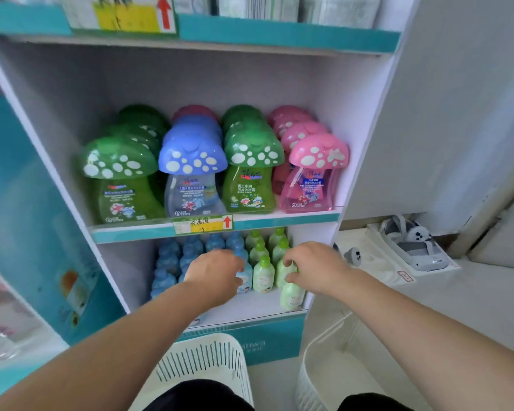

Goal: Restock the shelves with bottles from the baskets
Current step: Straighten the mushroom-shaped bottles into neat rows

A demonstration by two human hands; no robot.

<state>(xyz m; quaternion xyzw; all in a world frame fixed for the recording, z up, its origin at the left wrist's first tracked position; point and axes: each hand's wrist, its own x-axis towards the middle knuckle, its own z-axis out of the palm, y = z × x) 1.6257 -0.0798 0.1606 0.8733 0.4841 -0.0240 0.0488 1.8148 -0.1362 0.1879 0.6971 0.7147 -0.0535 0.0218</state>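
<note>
Restocking appears well advanced: the lower shelf [250, 307] is already filled with rows of blue bottles [168, 264] toward its left and green-capped bottles [263, 269] toward its right, while the right basket [333, 372] looks empty and the inside of the left basket [205, 360] is largely hidden. A pale green bottle [291, 293] is clasped by the right hand [316, 266] at the shelf's front right corner, its long axis upright and its neck apparently pointing up under the fingers. A blue bottle [245, 277] is gripped by the left hand [215, 274] at the front of the blue rows, also upright.
</note>
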